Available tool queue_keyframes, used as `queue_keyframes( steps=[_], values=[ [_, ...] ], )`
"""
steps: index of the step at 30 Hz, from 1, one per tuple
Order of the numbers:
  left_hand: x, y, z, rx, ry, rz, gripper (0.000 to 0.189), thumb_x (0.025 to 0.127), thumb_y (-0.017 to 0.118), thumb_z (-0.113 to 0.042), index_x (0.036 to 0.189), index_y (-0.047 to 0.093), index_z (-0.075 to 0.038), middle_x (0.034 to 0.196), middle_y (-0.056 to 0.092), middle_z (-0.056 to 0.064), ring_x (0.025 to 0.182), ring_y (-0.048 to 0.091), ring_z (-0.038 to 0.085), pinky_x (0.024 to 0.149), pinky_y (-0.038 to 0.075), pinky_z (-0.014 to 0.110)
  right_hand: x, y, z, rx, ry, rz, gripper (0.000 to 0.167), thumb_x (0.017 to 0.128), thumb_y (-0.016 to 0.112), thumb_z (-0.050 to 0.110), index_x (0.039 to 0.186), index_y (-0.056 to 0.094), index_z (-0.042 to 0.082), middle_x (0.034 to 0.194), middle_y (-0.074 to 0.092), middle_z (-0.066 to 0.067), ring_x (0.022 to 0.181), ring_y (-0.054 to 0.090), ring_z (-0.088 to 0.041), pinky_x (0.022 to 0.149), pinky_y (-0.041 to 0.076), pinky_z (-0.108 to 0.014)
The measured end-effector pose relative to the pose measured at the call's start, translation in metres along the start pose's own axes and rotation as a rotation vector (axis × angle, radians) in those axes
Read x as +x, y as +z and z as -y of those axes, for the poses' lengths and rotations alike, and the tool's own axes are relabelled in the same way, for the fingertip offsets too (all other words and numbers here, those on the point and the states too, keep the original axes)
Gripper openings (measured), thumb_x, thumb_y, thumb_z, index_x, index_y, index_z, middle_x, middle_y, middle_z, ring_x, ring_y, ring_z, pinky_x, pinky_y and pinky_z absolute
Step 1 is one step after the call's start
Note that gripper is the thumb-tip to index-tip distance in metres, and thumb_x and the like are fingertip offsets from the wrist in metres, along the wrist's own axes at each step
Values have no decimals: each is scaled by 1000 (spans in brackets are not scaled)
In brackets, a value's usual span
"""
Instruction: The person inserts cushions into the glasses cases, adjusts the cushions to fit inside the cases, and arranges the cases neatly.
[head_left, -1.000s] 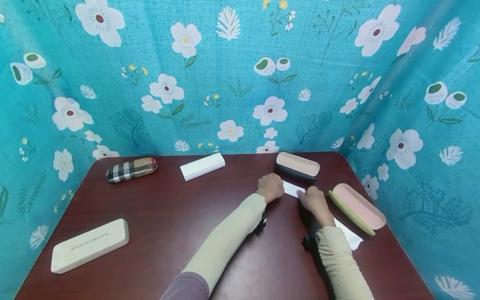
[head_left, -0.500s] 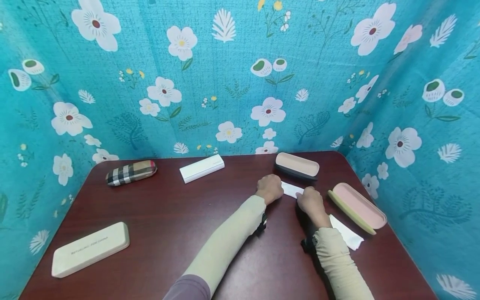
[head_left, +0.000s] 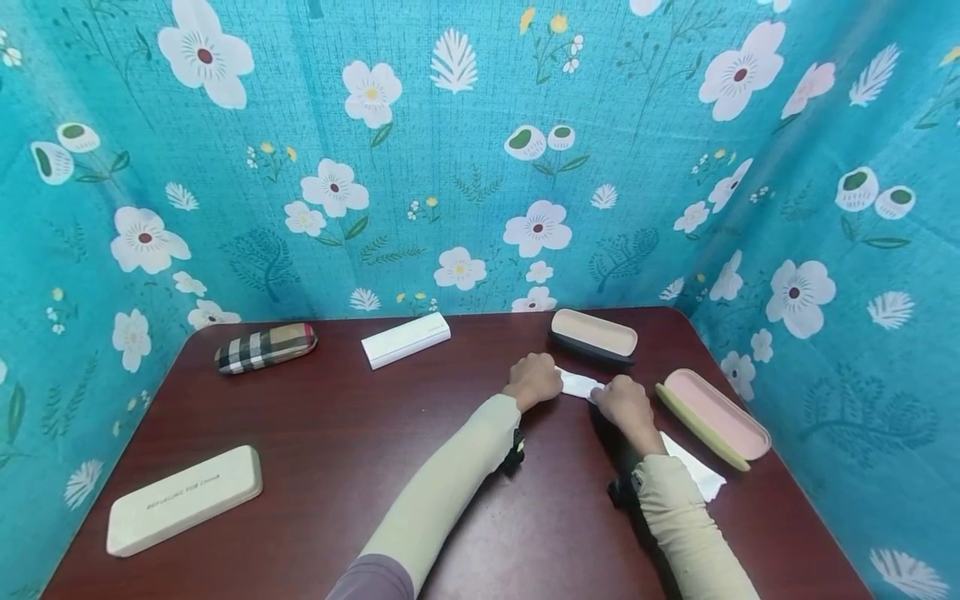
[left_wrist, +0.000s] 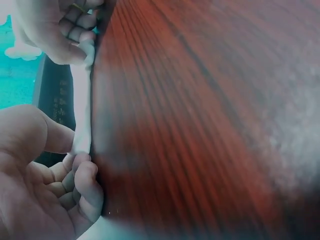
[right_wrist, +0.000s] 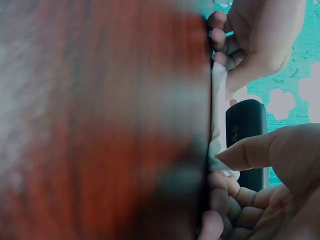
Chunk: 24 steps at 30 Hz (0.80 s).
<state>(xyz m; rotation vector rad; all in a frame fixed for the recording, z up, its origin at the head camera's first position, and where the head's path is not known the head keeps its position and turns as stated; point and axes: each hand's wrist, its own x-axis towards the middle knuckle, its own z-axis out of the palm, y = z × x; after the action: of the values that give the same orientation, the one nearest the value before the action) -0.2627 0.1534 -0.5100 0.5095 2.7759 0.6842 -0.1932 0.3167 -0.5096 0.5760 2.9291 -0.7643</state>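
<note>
Both hands pinch a narrow folded white cloth [head_left: 576, 384], one at each end, low over the table. My left hand [head_left: 534, 379] has thumb and fingers on its left end; in the left wrist view that left hand [left_wrist: 45, 175] is at the bottom. The right end is between thumb and fingers of my right hand [head_left: 624, 407], nearest in the right wrist view [right_wrist: 265, 185]. The strip looks slightly creased in the right wrist view. Just behind it stands an open glasses case [head_left: 596, 332], with a dark lid and beige lining.
An open yellow-green glasses case with pink lining [head_left: 718, 408] lies at the right, beside a second white cloth [head_left: 693, 468] partly behind my right wrist. Farther left are a white case [head_left: 405, 340], a plaid case [head_left: 266, 348] and a cream lettered case [head_left: 183, 500]. A floral curtain [head_left: 465, 167] borders the table.
The cloth between my hands has become more crumpled, mostly near the right hand. Both hands have shifted only slightly left. The head view has tilted a little; the cases stay put.
</note>
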Motion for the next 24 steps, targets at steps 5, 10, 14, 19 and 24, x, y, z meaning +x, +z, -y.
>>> queue_keyframes(
  steps=[5, 10, 14, 19, 24],
  values=[
    [-2, -1, 5, -52, -33, -5, 37, 102, 56, -27, 68, 61, -12, 62, 51, 2, 55, 47, 17, 55, 40, 30, -2, 1, -1, 54, -44, 13, 37, 86, 60, 26, 52, 46, 19, 54, 42, 5, 57, 43, -18, 56, 37, -31],
    [-9, -8, 5, -73, -4, -69, 38, 102, 55, -30, 68, 60, -14, 63, 53, 0, 56, 49, 16, 56, 41, 31, -6, -5, -1, 76, -91, -36, 35, 86, 63, 26, 54, 53, 16, 53, 45, 5, 58, 45, -18, 57, 36, -30],
    [-10, -14, 6, -81, 7, -124, 44, 103, 53, -31, 62, 53, -15, 57, 45, -2, 53, 44, 15, 54, 40, 32, -6, -10, 3, 116, -112, -72, 32, 89, 65, 28, 61, 59, 14, 54, 49, 5, 60, 50, -18, 58, 38, -30],
    [-13, -22, 8, -133, 7, -164, 45, 103, 52, -33, 61, 52, -15, 55, 42, -2, 53, 45, 15, 56, 40, 32, -6, -18, 11, 156, -95, -70, 34, 92, 65, 32, 63, 59, 15, 52, 50, 5, 57, 52, -18, 55, 37, -32],
    [-16, -31, 10, -182, -2, -169, 39, 104, 53, -33, 72, 61, -13, 62, 54, 1, 56, 52, 17, 57, 42, 31, -6, -22, 19, 174, -89, -80, 31, 92, 66, 32, 69, 62, 13, 56, 48, 5, 62, 51, -20, 58, 38, -33]
  ],
)
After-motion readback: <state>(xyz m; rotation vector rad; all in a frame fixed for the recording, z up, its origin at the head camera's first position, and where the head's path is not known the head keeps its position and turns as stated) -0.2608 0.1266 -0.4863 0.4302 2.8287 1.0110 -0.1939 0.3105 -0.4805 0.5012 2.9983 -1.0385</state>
